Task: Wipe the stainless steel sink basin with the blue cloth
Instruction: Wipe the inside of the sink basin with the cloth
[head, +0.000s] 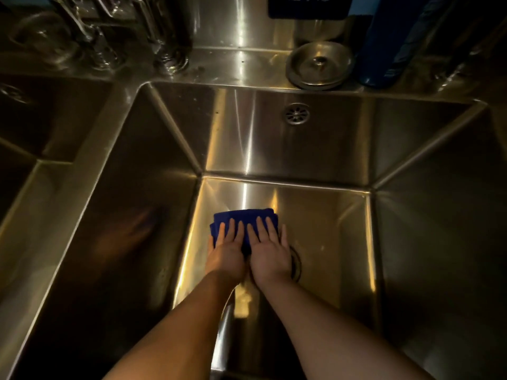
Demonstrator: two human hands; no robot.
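A folded blue cloth lies flat on the floor of the deep stainless steel sink basin. My left hand and my right hand rest side by side on the cloth, palms down with fingers spread, pressing it onto the steel. Only the cloth's far edge and left side show beyond my fingers. The floor drain peeks out just right of my right hand, mostly hidden by it.
An overflow grille sits on the back wall. On the rear ledge lie a round metal drain lid and a dark blue bottle; glassware stands at the back left. A second basin lies to the left.
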